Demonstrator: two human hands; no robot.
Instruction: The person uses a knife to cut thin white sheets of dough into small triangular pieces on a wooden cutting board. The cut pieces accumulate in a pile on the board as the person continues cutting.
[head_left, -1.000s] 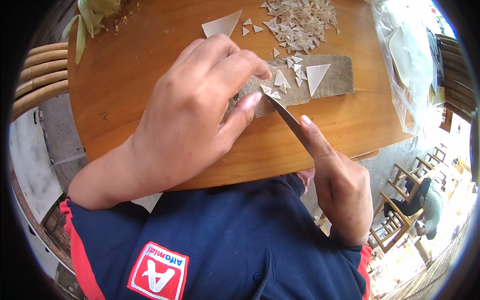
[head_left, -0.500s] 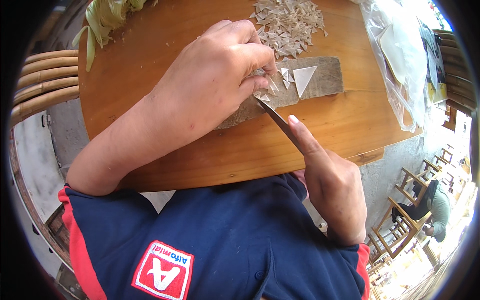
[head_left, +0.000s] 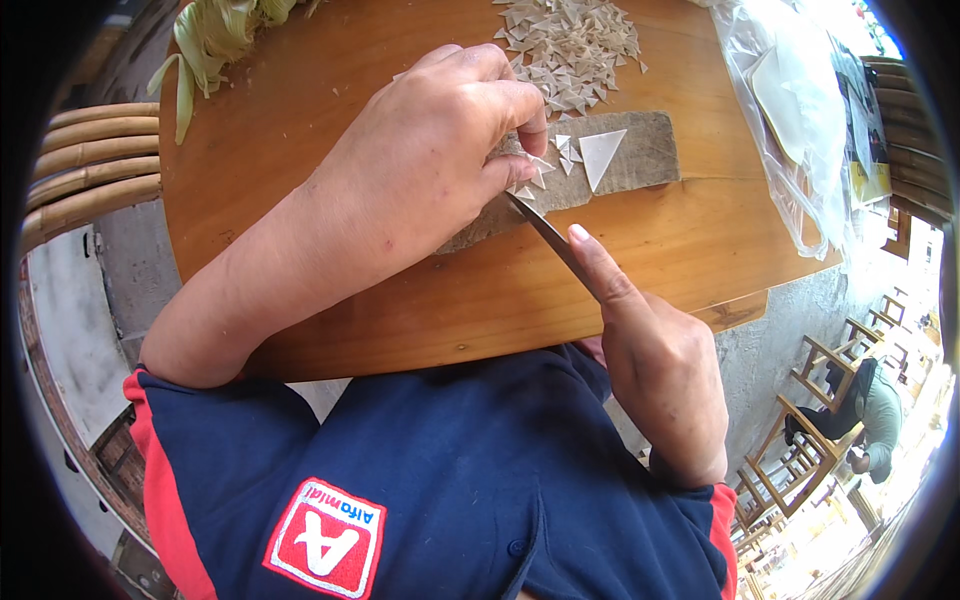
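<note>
Head view: round wooden counter (head_left: 330,90) w/ grey cutting slab (head_left: 645,155) near centre. Left hand (head_left: 430,170) curled, fingertips pressing down on pale sheet material at slab's left end; material mostly hidden under fingers. Right hand (head_left: 660,370) closed around knife (head_left: 545,232), index finger laid along blade spine; blade tip meets slab just under left fingertips. Small cut triangles (head_left: 560,160) lie on slab beside blade, plus one larger triangle (head_left: 602,155) to their right. Pile of cut triangles (head_left: 570,40) on counter, beyond slab. Clear plastic bag (head_left: 790,110) at counter's right edge, holds pale flat sheets; bag mouth not discernible. Green leaves (head_left: 215,30) at far-left edge. Cane chair (head_left: 90,170) left of counter.
</note>
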